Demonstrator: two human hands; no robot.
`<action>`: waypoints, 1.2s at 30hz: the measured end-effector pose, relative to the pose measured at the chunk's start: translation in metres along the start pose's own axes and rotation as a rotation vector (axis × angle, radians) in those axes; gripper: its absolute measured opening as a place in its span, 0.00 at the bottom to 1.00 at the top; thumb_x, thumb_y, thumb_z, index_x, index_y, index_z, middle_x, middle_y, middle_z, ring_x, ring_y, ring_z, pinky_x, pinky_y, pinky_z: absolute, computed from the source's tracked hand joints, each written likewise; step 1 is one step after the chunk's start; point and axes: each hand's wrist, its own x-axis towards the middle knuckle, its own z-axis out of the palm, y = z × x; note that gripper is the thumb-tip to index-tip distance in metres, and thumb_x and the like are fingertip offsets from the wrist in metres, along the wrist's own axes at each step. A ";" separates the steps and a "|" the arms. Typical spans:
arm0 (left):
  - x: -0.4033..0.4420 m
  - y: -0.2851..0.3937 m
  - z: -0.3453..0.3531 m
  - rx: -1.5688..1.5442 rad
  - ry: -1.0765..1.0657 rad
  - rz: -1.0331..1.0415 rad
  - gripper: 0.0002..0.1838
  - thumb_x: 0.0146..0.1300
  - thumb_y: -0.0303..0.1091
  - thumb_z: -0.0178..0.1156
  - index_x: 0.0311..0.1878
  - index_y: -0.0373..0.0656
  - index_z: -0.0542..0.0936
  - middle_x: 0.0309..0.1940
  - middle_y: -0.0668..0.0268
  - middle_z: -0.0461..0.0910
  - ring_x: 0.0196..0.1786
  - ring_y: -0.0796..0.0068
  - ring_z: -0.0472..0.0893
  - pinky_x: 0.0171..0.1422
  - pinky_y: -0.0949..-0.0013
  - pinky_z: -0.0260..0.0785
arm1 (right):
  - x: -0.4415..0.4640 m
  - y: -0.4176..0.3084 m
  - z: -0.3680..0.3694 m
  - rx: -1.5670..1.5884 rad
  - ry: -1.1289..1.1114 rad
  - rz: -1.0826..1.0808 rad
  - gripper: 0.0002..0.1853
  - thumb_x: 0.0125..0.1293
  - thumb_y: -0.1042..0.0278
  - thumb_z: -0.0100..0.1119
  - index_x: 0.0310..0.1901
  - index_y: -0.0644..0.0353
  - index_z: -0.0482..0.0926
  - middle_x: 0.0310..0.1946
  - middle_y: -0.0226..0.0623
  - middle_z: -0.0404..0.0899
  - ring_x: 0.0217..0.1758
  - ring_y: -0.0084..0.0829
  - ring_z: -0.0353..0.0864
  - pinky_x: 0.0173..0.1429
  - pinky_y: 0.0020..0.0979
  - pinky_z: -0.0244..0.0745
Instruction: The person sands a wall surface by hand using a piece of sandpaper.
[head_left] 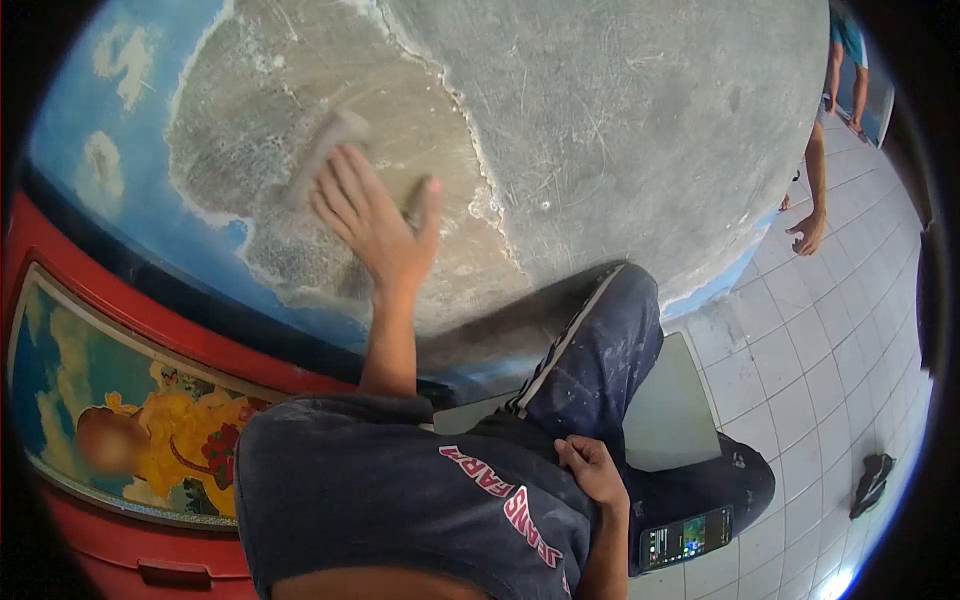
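Observation:
My left hand (375, 215) is on a rough, unpainted patch (250, 130) of the wall, back of the hand up and thumb apart. A motion-blurred grey pad (343, 127) lies under its fingertips, against the surface; its exact shape is unclear. Pale, ragged paint edges surround the patch. My right hand (598, 473) rests at my lap near the shirt hem, fingers curled in, with nothing visible in them. A lit phone (685, 540) lies by my leg, to the right of that forearm.
Smooth grey wall (620, 130) curves away on the right. A framed picture (150, 420) in a red surround is at lower left. Another person's hand (810, 232) hangs above the tiled floor (800, 370), with someone's legs (858, 90) behind. A dark shoe (872, 485) lies at lower right.

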 end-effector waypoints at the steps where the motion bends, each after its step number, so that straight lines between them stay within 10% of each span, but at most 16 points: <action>1: -0.017 0.004 0.000 0.024 -0.115 0.027 0.52 0.67 0.67 0.51 0.79 0.34 0.51 0.79 0.44 0.49 0.80 0.38 0.46 0.80 0.37 0.31 | -0.002 -0.001 0.000 -0.007 0.009 0.013 0.22 0.75 0.56 0.57 0.25 0.61 0.77 0.18 0.23 0.70 0.24 0.15 0.64 0.29 0.25 0.60; 15: -0.006 0.004 -0.005 0.087 -0.359 0.133 0.51 0.68 0.64 0.52 0.78 0.31 0.52 0.78 0.42 0.51 0.79 0.38 0.48 0.80 0.38 0.35 | 0.001 0.002 -0.001 0.035 0.017 -0.011 0.22 0.75 0.57 0.57 0.25 0.63 0.76 0.19 0.21 0.68 0.25 0.14 0.61 0.29 0.26 0.58; 18: 0.027 -0.015 -0.004 0.101 -0.013 0.040 0.52 0.66 0.66 0.52 0.78 0.31 0.52 0.77 0.40 0.52 0.79 0.37 0.48 0.79 0.36 0.35 | -0.002 0.004 0.000 0.015 0.009 -0.002 0.22 0.75 0.56 0.58 0.24 0.62 0.76 0.18 0.20 0.67 0.24 0.14 0.60 0.28 0.25 0.56; 25: -0.012 0.000 0.002 0.069 -0.244 0.126 0.52 0.67 0.66 0.51 0.78 0.30 0.50 0.77 0.41 0.50 0.79 0.36 0.47 0.79 0.36 0.33 | 0.003 0.001 0.001 -0.008 0.030 -0.027 0.22 0.75 0.56 0.58 0.25 0.63 0.76 0.18 0.20 0.66 0.25 0.14 0.60 0.29 0.25 0.56; 31: 0.025 -0.019 0.000 0.136 0.001 0.022 0.53 0.67 0.68 0.50 0.78 0.31 0.50 0.76 0.40 0.54 0.77 0.38 0.52 0.78 0.33 0.34 | 0.000 -0.001 0.001 0.028 0.004 -0.002 0.22 0.75 0.56 0.57 0.25 0.63 0.76 0.18 0.20 0.66 0.25 0.14 0.60 0.30 0.25 0.56; 36: -0.013 -0.006 -0.002 0.102 -0.245 0.139 0.51 0.68 0.66 0.50 0.78 0.31 0.50 0.77 0.41 0.51 0.78 0.37 0.50 0.79 0.35 0.35 | 0.003 -0.001 0.000 -0.009 0.020 0.019 0.22 0.75 0.57 0.57 0.24 0.63 0.75 0.18 0.21 0.66 0.26 0.14 0.61 0.30 0.25 0.57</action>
